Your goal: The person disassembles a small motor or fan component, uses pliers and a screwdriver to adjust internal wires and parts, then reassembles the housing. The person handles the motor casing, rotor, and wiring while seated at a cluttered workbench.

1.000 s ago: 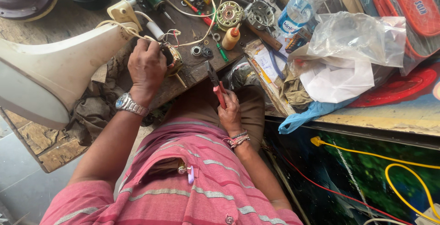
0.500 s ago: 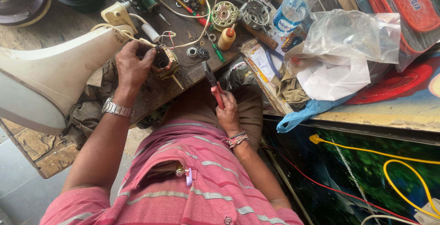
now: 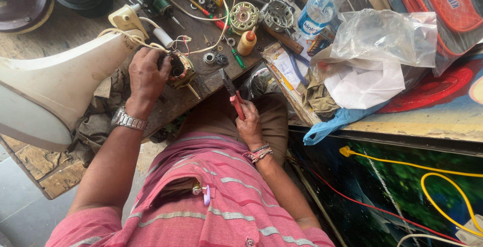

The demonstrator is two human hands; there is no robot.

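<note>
1. At the far left a large cream fan housing [image 3: 45, 91] lies on its side on the worn wooden surface [image 3: 55, 176], with its narrow end pointing toward the middle.
2. The left hand [image 3: 146, 76], which wears a metal wristwatch [image 3: 129, 120], rests on a motor stator [image 3: 181, 71] with copper windings; its grip is closed on the left side of the stator, and the stator sits on the surface near the front edge.
3. Thin white and red wires [image 3: 178, 40] go from the stator up toward the fan housing.
4. Just right of the stator, some small bearings and washers [image 3: 215, 58] lie on the surface, and behind them stands a small yellow glue bottle [image 3: 246, 43] with a red tip.
5. The right hand [image 3: 250, 123] is lower, above the lap; its grip is clamped on the red handles of pliers [image 3: 231, 93], and the dark nose of the pliers points up toward the stator but stays apart from it.
6. Further right there are a plastic water bottle [image 3: 314, 13], a clear plastic bag [image 3: 385, 38] with white paper, and a blue cloth [image 3: 337, 123] that hangs over the edge.
</note>
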